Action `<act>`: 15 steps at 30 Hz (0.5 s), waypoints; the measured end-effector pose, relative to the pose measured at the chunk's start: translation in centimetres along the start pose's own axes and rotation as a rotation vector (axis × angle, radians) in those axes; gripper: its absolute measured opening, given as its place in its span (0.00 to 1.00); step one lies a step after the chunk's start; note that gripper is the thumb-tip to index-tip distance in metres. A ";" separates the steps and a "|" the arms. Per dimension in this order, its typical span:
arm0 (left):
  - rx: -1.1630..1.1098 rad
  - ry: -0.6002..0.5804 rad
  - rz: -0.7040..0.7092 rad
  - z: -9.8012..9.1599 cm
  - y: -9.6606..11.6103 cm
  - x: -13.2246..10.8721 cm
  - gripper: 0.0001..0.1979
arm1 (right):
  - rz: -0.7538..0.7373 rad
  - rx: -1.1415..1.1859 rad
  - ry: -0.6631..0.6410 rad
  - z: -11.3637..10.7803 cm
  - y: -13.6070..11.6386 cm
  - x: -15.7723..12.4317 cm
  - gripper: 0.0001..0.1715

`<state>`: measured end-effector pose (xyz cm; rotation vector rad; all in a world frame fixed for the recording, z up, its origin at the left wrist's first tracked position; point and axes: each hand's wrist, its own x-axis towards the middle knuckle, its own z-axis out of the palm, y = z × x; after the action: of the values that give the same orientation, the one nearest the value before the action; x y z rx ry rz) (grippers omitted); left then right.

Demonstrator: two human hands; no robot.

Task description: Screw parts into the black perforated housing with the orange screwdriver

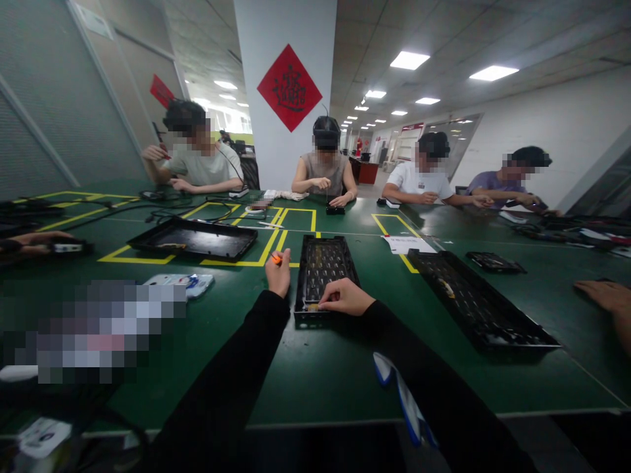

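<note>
A black keyboard frame (323, 266) lies lengthwise in front of me on the green table (315, 381). My right hand (345, 297) rests on its near end, fingers pinched together over a small yellowish spot there. My left hand (279, 270) hovers just left of the frame, closed around a small orange-tipped tool (276, 259). Both arms wear black sleeves.
A black tray (192, 238) sits at the left inside yellow tape lines, and another black keyboard frame (480, 305) lies at the right. A phone (185, 284) lies to my left. Several people sit across the table. Another person's hand (608, 299) is at the right edge.
</note>
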<state>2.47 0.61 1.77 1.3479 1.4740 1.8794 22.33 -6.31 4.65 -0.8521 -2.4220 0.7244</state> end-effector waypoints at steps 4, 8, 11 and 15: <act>0.038 -0.019 -0.021 0.1 -0.8 0.1 0.18 | 0.017 0.006 0.015 0.1 0.0 0.0 0.16; -0.003 -0.070 -0.066 0.1 -1.1 0.2 0.19 | 0.013 0.001 0.015 0.1 0.0 0.1 0.16; 0.075 -0.022 -0.065 0.0 -1.0 0.4 0.19 | 0.025 0.010 0.014 0.2 0.0 0.1 0.17; 0.096 -0.040 -0.106 0.1 -0.7 0.5 0.19 | 0.040 0.036 0.016 0.1 0.0 0.1 0.18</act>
<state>2.12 1.34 1.34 1.3140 1.6019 1.7262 22.22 -6.31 4.56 -0.8910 -2.3762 0.7709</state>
